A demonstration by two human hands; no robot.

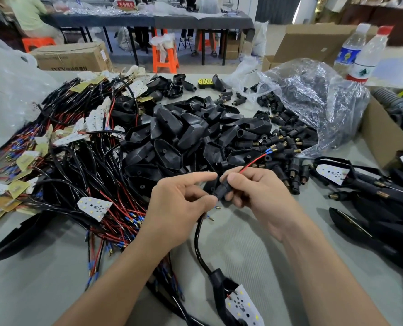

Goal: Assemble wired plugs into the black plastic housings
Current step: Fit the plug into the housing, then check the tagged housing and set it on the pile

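Two hands meet low over the desk (243,243), just in front of the heap of black housings (184,132). The right hand (259,194) has its grip closed round a small black plug (221,190), with the thumb on top and the fingers curled beneath. A red wire (254,162) leaves the plug's far end and rises up and rightward to a blue terminal (268,151).

The left hand (179,205) pinches the end of a black cable (199,245) in its curled fingers, and its index finger stretches out almost to the right thumb. That cable drops and runs back to a housing (219,282) carrying a white LED board (243,307).

The plug's long axis slants, low on the left and high on the right, so its near end faces the left hand, which is all but touching it. Brass-tipped leads (217,207) poke out just below. Feeding them in probably calls for the left hand to push rightward along that slant.
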